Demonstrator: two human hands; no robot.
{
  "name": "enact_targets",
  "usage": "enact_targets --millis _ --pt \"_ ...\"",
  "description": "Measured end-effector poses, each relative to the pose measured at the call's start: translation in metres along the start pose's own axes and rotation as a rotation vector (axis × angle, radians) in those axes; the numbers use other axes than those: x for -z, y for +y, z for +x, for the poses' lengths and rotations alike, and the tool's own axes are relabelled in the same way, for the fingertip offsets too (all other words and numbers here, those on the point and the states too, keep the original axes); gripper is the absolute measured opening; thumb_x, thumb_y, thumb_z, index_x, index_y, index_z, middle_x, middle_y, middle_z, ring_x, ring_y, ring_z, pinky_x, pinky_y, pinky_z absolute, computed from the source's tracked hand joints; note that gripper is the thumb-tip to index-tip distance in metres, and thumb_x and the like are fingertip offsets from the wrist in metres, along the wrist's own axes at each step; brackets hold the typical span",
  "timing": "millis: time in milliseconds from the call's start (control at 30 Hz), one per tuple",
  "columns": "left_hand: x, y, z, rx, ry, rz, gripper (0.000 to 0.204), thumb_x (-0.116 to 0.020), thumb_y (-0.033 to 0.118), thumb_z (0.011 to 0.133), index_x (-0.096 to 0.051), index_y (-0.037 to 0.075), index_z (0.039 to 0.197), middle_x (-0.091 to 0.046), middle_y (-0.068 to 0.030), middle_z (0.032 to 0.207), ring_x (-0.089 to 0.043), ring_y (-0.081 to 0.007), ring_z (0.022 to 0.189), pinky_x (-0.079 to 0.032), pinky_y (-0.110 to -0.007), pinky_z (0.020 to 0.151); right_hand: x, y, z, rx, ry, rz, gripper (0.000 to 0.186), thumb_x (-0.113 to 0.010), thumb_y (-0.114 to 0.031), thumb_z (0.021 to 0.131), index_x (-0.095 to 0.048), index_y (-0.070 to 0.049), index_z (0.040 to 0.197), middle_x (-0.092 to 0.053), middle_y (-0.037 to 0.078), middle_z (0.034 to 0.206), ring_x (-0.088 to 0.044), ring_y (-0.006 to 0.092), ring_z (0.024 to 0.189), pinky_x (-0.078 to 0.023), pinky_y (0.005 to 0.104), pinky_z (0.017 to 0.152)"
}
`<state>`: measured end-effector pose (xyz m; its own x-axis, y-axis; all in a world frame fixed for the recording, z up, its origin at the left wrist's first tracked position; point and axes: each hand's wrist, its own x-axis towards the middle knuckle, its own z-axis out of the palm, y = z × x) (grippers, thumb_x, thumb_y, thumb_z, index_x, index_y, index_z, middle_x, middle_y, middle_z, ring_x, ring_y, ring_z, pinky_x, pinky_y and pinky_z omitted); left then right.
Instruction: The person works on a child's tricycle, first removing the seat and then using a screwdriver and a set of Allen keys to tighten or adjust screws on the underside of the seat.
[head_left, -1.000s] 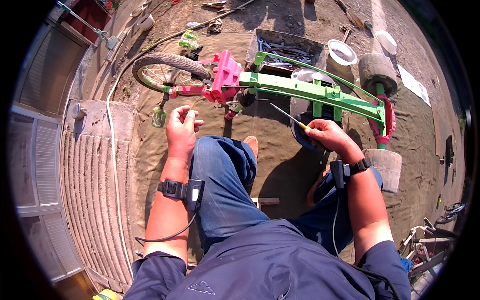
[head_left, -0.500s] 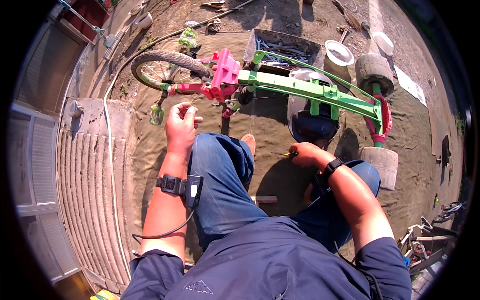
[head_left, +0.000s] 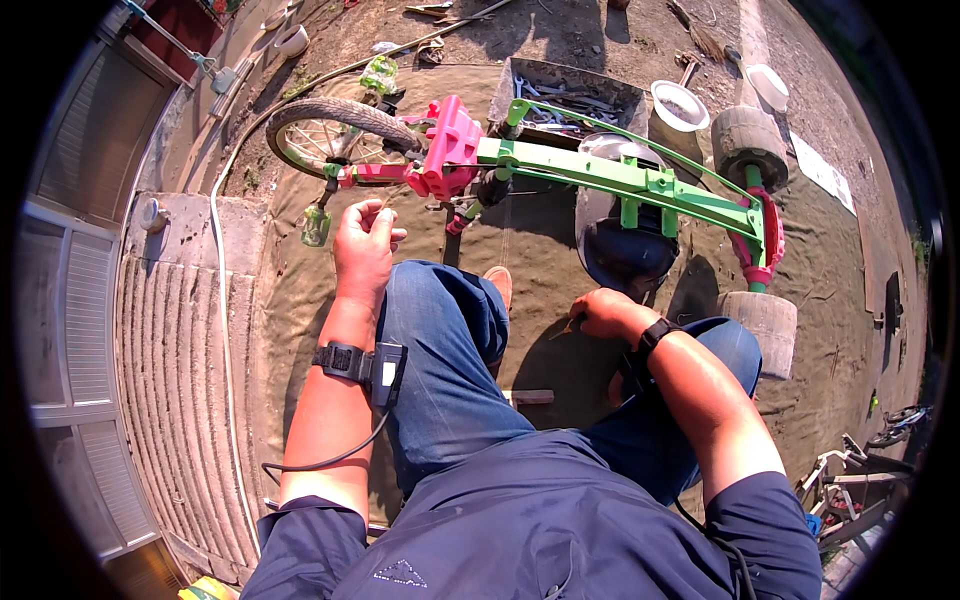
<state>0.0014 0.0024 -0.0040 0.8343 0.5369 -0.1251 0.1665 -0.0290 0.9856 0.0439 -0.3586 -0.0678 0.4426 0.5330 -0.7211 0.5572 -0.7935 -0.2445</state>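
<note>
A pink and green three-wheeled pedal frame (head_left: 600, 180) lies across the cloth in front of me. Its spoked front wheel (head_left: 340, 130) points left, and one clear green pedal (head_left: 316, 226) sticks out toward me. Just right of that pedal my left hand (head_left: 364, 245) is raised, thumb and fingers pinched together on something tiny and thin that I cannot make out. My right hand (head_left: 606, 314) is closed round a small screwdriver (head_left: 570, 326) with a yellow and dark handle. Its thin shaft slants down to the left, apart from the frame.
Behind the frame stands a metal tray (head_left: 580, 75) of wrenches. A black welding helmet (head_left: 625, 255) lies beneath the green beam. Fat grey rollers (head_left: 757, 325) serve as rear wheels. White bowls (head_left: 680, 106) stand at the back right, and a hose (head_left: 222, 300) runs along the left.
The screwdriver in my right hand has turned, its tip now lower and pointing nearer to me. My right hand has shifted slightly left. The left hand has barely moved.
</note>
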Motion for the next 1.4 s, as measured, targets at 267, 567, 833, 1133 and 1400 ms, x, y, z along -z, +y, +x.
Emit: enact_targets --millis 267,567,833,1133,1400 --pt "0.000 0.000 0.001 -0.001 -0.003 0.015 0.025 -0.060 0.017 0.098 -0.053 0.004 0.119 -0.066 -0.0071 0.100 -0.067 -0.0129 0.074 -0.049 -0.023 0.062 -0.012 0.007 0.004 0.036 0.027 -0.002 0.039 -0.064 -0.015 0.074 -0.071 -0.019 0.112 -0.071 0.011 0.104 -0.067 0.0321 0.101 -0.053 0.0405 0.088" --pt "0.006 -0.003 0.009 -0.016 -0.018 -0.005 0.025 -0.061 0.015 0.097 -0.053 0.003 0.118 -0.065 -0.0063 0.100 -0.066 -0.0132 0.073 -0.051 -0.024 0.062 -0.034 0.026 0.018 0.090 0.023 0.119 0.022 -0.059 -0.018 0.081 -0.074 -0.019 0.098 -0.072 0.009 0.097 -0.068 0.0313 0.093 -0.054 0.0413 0.079" --pt "0.016 -0.010 0.015 0.008 -0.036 -0.017 0.023 -0.058 0.012 0.099 -0.052 0.003 0.119 -0.064 -0.0066 0.102 -0.066 -0.0132 0.072 -0.049 -0.022 0.059 -0.010 0.006 0.009 0.096 -0.128 -0.123 0.026 -0.056 -0.026 0.089 -0.074 -0.013 0.103 -0.072 0.010 0.107 -0.068 0.0315 0.102 -0.055 0.0440 0.083" --pt "0.005 -0.003 0.017 0.137 -0.074 -0.039 0.023 -0.061 0.019 0.098 -0.055 0.008 0.117 -0.067 -0.0040 0.098 -0.067 -0.0133 0.075 -0.050 -0.023 0.062 0.035 0.042 -0.034 0.154 0.308 0.450 0.040 -0.069 -0.019 0.082 -0.067 -0.013 0.122 -0.070 0.012 0.114 -0.066 0.0298 0.105 -0.052 0.0393 0.091" --pt "0.005 -0.060 0.077 0.329 -0.282 0.039 0.027 -0.068 0.028 0.095 -0.057 0.013 0.114 -0.068 0.0005 0.097 -0.068 -0.0122 0.081 -0.050 -0.025 0.067 0.038 0.225 -0.112 -0.318 0.756 1.360 0.030 -0.066 -0.034 0.096 -0.063 -0.012 0.115 -0.066 -0.001 0.101 -0.064 0.0098 0.087 -0.050 0.0248 0.070"
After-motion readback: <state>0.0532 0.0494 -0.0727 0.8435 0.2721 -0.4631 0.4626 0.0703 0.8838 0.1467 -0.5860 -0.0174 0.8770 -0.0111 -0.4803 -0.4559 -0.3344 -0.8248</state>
